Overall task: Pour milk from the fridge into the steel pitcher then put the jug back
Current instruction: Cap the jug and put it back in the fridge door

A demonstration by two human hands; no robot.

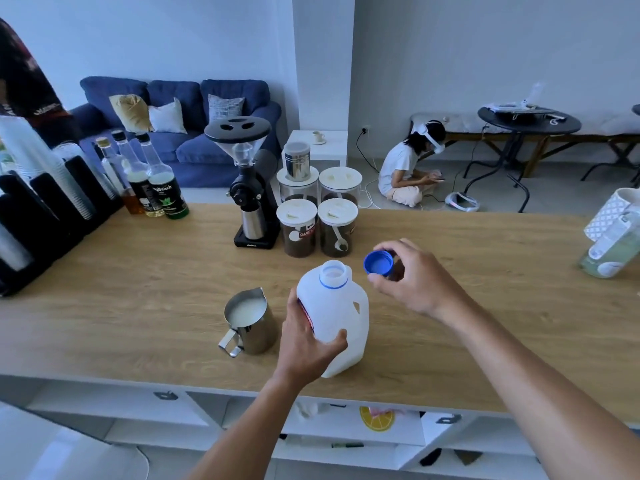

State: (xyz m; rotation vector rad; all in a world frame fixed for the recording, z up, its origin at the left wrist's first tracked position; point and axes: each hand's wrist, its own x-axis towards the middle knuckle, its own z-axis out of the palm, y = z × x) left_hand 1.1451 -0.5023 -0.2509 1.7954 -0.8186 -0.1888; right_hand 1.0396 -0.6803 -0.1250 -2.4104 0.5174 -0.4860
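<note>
A white plastic milk jug [341, 306] stands upright on the wooden counter [138, 278], its mouth uncovered. My left hand [304, 341] grips the jug's lower left side. My right hand [412, 275] holds the blue cap [378, 262] in its fingertips, just right of the jug's mouth and slightly above it. The steel pitcher [249, 322] sits just left of the jug, with milk in it and its handle pointing toward me.
Behind the jug stand a black coffee grinder [247, 188] and several lidded coffee canisters [317, 216]. Syrup bottles [156, 178] and cup stacks [41, 188] line the left. A bottle and mug [613, 233] sit at the right edge. A person sits on the floor beyond.
</note>
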